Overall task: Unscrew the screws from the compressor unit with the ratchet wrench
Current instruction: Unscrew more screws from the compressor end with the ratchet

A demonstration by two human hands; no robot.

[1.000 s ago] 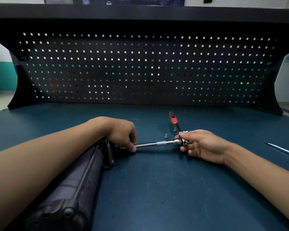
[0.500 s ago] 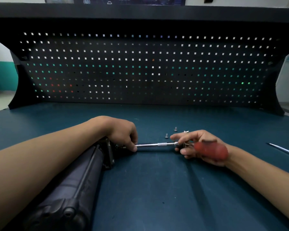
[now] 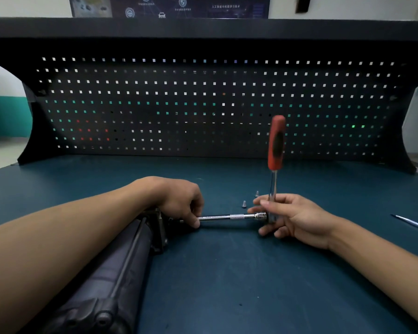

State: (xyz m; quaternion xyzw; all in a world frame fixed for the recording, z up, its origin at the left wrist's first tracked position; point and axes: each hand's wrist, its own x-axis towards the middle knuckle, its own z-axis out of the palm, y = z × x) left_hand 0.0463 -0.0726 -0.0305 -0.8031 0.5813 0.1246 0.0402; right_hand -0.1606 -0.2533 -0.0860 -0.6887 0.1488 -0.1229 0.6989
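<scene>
At the near left edge of the surface (image 3: pixel 227 273) we see the dark compressor unit (image 3: pixel 111 273) lying lengthwise, its far end pointing toward the middle. The left hand (image 3: pixel 179 201) rests over that end, with its fingers curled down and pinching the inner end of a chrome extension bar (image 3: pixel 227 216). The bar lies level, running right from the unit. Just behind its right part, two loose screws (image 3: pixel 244 204) stand on the surface. The right hand (image 3: pixel 297 218) grips the head of the ratchet wrench (image 3: pixel 276 143), thumb and fingertips closed around it where the bar joins. The wrench's red handle stands upright and slightly blurred before the pegboard (image 3: pixel 203 104). Near the right edge lies a thin metal rod (image 3: pixel 413 222).
</scene>
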